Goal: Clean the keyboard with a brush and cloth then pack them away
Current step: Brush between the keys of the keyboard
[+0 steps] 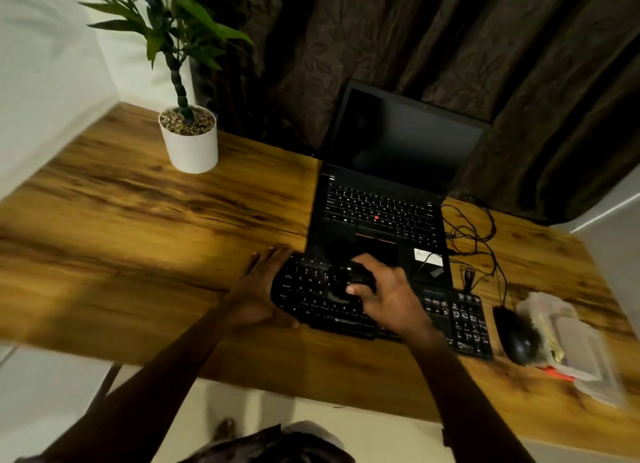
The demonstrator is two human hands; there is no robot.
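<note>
While the left hand (pixel 258 289) lies flat, fingers straight, against the left end of the keyboard (pixel 311 296), the right hand (pixel 388 292) clamps a small dark object, probably the brush (pixel 360 278), over the middle keys; the long axis runs on to its right.

a black plastic keyboard (pixel 322 299) is laid flat near the near edge of the brown wooden desk (pixel 138 254), angled slightly. a small dark brush (pixel 360 278), blurred, is held over its middle keys.
</note>
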